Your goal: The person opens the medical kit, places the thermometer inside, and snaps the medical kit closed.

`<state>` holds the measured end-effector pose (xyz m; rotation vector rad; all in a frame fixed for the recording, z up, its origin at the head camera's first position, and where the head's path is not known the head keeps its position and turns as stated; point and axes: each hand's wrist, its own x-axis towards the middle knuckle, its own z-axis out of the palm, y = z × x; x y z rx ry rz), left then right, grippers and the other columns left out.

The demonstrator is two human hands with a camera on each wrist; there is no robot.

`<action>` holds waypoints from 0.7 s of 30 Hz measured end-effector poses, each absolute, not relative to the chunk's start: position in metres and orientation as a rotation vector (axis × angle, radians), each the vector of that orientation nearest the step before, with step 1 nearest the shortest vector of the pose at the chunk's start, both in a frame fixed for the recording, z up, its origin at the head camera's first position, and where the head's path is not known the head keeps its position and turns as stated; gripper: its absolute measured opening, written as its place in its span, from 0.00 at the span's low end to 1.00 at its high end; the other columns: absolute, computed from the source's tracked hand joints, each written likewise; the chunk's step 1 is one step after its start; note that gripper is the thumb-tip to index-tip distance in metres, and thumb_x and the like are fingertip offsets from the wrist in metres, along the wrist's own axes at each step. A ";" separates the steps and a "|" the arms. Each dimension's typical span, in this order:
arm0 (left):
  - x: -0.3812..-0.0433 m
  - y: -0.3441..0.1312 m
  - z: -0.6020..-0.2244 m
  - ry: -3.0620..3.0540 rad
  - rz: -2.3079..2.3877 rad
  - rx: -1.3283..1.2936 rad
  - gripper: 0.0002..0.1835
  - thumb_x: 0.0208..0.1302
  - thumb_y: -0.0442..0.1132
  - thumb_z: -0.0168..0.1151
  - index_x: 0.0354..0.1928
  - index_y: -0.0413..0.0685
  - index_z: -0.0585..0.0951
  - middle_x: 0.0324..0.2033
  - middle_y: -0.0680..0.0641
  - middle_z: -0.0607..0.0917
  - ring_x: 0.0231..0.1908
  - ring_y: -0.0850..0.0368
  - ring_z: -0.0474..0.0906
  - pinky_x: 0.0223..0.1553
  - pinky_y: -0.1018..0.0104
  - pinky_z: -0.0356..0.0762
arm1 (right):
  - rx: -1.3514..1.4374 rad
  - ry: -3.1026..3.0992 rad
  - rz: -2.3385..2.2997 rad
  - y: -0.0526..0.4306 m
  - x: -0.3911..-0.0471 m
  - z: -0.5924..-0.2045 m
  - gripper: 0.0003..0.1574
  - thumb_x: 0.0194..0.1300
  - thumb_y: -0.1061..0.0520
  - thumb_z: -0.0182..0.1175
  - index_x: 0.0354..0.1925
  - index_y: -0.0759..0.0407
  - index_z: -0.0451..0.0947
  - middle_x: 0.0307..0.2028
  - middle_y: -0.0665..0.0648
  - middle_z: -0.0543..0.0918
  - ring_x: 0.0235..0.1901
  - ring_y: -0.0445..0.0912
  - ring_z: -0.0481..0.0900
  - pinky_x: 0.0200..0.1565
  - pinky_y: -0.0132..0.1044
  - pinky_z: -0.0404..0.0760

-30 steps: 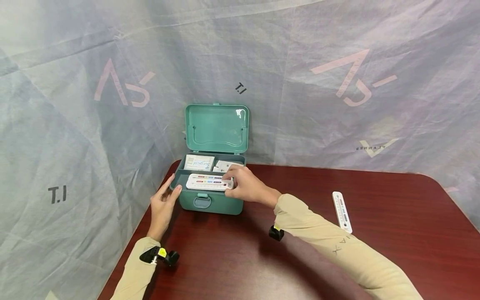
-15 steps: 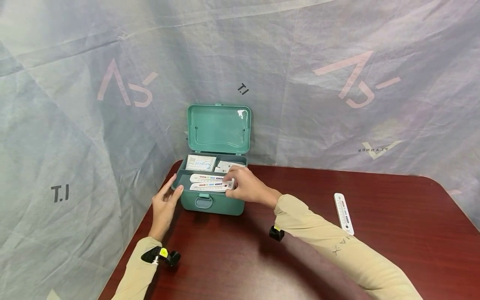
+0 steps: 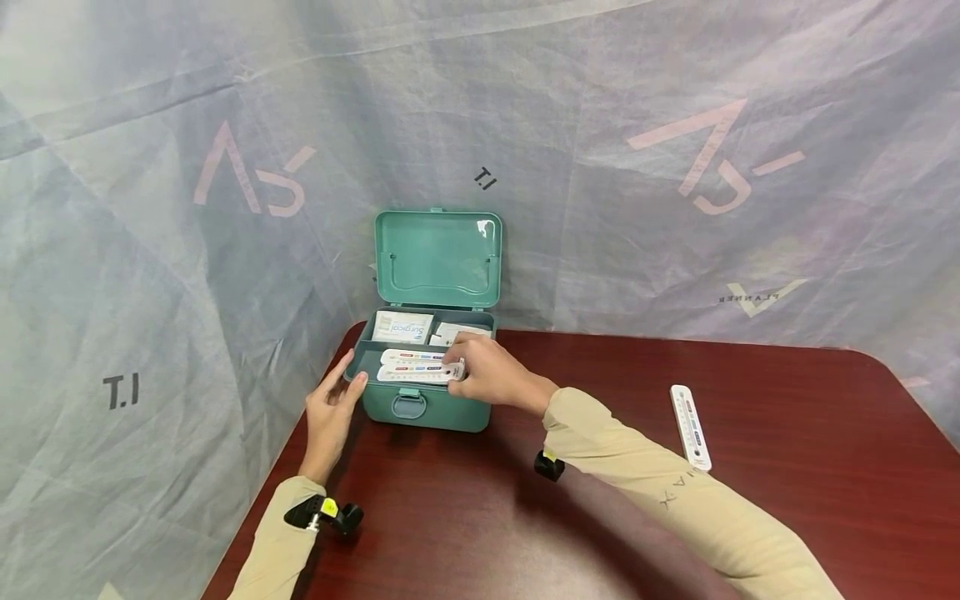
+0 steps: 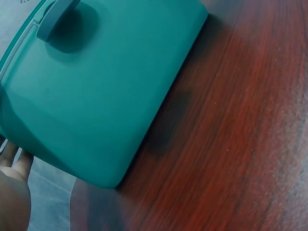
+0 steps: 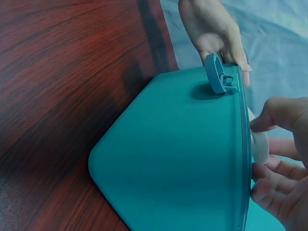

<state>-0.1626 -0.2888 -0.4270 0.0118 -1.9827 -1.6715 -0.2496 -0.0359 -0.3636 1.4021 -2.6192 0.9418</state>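
Note:
In the head view a green medicine box [image 3: 431, 412] stands with its lid [image 3: 438, 258] raised. Two white wall thermometers lie lengthwise in its front tray, a rear thermometer [image 3: 412, 356] and a front thermometer [image 3: 408, 372]. My right hand [image 3: 491, 371] pinches the right end of the front one, its fingertips overlapping the rear one's end. The right wrist view shows a pale rounded end [image 5: 260, 147] between thumb and fingers, at the box rim. My left hand [image 3: 330, 421] touches the box's left front corner, fingers fairly straight along the side and thumb near the rim.
A packet marked Surgical [image 3: 402, 327] and white packs [image 3: 456, 332] fill the back compartments. Another white thermometer [image 3: 690, 427] lies on the red-brown table [image 3: 585, 350] at the right. A grey cloth backdrop [image 3: 570, 167] hangs behind and at the left.
The two thermometers fanned apart at their left ends, then drew nearly parallel, the front one sliding slightly left with my right hand. My left hand stays at the box corner.

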 end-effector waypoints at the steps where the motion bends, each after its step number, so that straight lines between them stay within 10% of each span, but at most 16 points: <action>1: -0.162 -0.289 -0.427 -1.985 -1.663 0.016 0.26 0.61 0.33 0.64 0.62 0.38 0.73 0.54 0.33 0.76 0.31 0.58 0.66 0.35 0.76 0.67 | 1.403 -2.624 0.941 -0.036 -0.250 -0.364 0.18 0.50 0.62 0.62 0.42 0.62 0.84 0.39 0.52 0.79 0.27 0.40 0.73 0.33 0.30 0.74; 21: -0.162 -0.287 -0.425 -1.972 -1.682 0.003 0.26 0.62 0.32 0.63 0.62 0.36 0.72 0.60 0.35 0.72 0.35 0.54 0.66 0.38 0.78 0.69 | 1.313 -2.785 0.907 -0.044 -0.255 -0.358 0.12 0.49 0.65 0.65 0.37 0.63 0.85 0.34 0.56 0.81 0.30 0.43 0.74 0.33 0.33 0.75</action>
